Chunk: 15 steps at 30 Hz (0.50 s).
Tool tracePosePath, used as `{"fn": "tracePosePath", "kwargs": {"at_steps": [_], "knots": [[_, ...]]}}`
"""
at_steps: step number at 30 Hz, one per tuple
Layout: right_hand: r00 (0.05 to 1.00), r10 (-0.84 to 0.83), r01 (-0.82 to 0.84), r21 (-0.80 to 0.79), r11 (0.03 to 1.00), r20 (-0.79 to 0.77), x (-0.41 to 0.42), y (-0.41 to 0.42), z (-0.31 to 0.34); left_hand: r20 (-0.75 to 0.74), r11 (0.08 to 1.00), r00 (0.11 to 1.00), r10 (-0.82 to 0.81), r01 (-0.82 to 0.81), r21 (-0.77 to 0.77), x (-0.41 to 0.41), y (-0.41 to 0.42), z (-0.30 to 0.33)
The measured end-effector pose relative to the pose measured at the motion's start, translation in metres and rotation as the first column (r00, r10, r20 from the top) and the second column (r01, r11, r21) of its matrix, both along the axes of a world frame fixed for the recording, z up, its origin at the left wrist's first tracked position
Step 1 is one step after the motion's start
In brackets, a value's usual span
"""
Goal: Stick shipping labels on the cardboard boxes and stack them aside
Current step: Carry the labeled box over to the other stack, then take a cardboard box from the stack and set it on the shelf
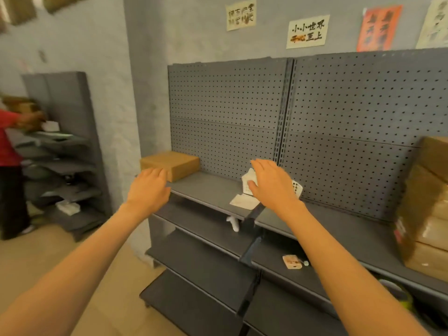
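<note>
Left hand (149, 187), fingers loose, nears the box (169, 164); right hand (271, 184), flat and empty, hovers over labels (244, 201), likely to pick one.

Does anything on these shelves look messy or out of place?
A little. The white labels under the right hand are curled and standing up, and a loose sheet hangs at the shelf edge. The single cardboard box sits neatly.

One cardboard box (169, 164) on the left, one stack of boxes (426, 209) right, four wall posters (307, 31).
</note>
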State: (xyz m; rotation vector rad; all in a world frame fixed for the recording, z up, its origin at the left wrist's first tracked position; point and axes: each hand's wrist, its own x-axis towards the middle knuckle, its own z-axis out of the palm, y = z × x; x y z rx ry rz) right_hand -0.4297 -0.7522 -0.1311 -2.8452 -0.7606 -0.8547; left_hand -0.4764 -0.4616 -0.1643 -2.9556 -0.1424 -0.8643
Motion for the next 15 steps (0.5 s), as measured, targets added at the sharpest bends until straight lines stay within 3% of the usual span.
{"fn": "tracePosePath", "kwargs": {"at_steps": [7, 15], "knots": [[0.990, 0.085, -0.088, -0.025, 0.996, -0.115, 0.033, 0.110, -0.030, -0.029, 0.997, 0.998, 0.051, -0.049, 0.063, 0.001, 0.093, -0.018], [0.947, 0.184, -0.210, -0.072, 0.975, -0.265, 0.073, 0.213, -0.088, -0.209, 0.980, 0.958, 0.197, -0.194, 0.035, 0.009, 0.171, -0.071]]}}
